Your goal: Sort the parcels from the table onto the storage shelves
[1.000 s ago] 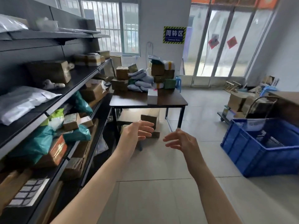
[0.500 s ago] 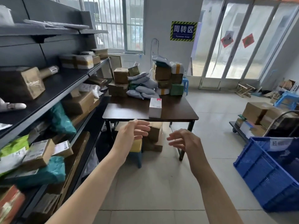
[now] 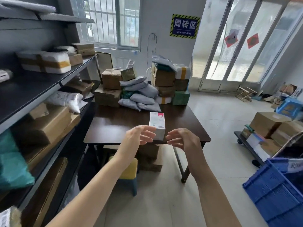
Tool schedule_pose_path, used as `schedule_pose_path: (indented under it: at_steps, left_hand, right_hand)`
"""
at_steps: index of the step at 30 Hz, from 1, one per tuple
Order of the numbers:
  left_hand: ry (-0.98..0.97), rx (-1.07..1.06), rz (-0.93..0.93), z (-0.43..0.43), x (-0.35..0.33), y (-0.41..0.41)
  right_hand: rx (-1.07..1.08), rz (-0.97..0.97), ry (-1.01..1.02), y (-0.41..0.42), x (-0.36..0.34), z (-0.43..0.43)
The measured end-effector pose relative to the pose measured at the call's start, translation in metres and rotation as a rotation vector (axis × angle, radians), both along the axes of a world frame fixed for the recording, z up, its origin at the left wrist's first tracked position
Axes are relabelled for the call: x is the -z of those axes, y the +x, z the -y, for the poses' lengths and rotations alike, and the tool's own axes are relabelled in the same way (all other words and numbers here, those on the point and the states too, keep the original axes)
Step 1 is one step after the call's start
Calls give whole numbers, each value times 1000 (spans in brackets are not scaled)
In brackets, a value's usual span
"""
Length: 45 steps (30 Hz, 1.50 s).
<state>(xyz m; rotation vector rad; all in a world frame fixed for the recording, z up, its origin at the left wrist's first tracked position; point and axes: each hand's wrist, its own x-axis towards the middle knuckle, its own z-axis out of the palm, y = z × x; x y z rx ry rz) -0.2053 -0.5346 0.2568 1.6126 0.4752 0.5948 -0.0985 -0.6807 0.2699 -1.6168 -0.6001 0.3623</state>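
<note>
A white carton with a pink top (image 3: 157, 124) stands alone near the front edge of the dark wooden table (image 3: 114, 126). My left hand (image 3: 137, 138) and my right hand (image 3: 182, 139) reach out on either side of it, fingers spread, both empty and just short of the carton. At the table's far end lies a pile of parcels: grey poly bags (image 3: 141, 94), brown cardboard boxes (image 3: 111, 78) and a green box (image 3: 181, 97). The storage shelves (image 3: 41, 89) run along the left wall, filled with boxes and bags.
A yellow and blue stool (image 3: 129, 174) and cardboard boxes sit under the table. A blue plastic crate (image 3: 275, 192) stands at the right front. Behind it a trolley (image 3: 249, 145) carries boxes. Tiled floor lies open between table and crate.
I have walked closer to the table. Both hands have moved forward and now flank the white carton.
</note>
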Motion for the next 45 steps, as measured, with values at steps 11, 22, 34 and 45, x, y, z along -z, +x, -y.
schedule_pose_path:
  at_steps: [11, 22, 34, 45]
  left_hand:
    - [-29, -18, -27, -136, 32, 190]
    - [-125, -160, -175, -264, 104, 373]
    - [-305, -349, -503, -319, 274, 448]
    - [-927, -121, -343, -312, 316, 456]
  right_hand:
    - [38, -4, -74, 191, 40, -136]
    - [-30, -68, -147, 404, 108, -274]
    - [27, -325, -305, 476, 270, -331]
    - [-203, -992, -217, 458, 348, -340]
